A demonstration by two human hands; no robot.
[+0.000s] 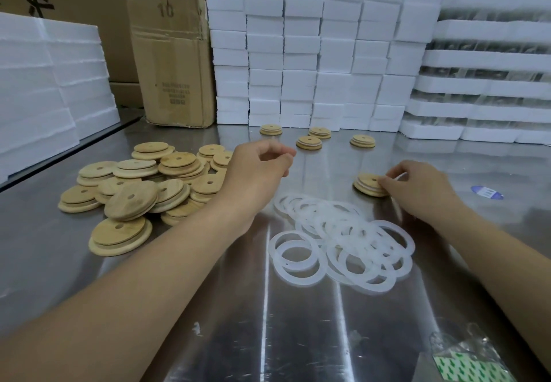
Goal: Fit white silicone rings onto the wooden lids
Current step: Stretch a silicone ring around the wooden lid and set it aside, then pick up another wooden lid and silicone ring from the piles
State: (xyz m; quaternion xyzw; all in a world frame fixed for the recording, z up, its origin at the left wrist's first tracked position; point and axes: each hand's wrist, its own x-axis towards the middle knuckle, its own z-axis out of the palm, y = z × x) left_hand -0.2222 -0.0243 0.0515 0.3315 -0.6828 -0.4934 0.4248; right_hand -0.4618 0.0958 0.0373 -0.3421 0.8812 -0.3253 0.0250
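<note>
A heap of bare wooden lids (140, 188) with small holes lies on the left of the steel table. A pile of white silicone rings (343, 244) lies in the middle. My right hand (417, 191) grips a wooden lid (368, 183) that carries a white ring, resting on the table at the right. My left hand (256, 173) hovers above the table between the lid heap and the rings, fingers curled, nothing visible in it. Several ringed lids (308, 142) stand apart at the back, one of them at the far right (362, 141).
White foam blocks (313, 54) are stacked along the back and right, more foam (44, 83) at the left. A cardboard box (173, 62) stands at the back left. A blue-white label (486, 192) lies at the right, a plastic bag (471, 358) near the front right corner.
</note>
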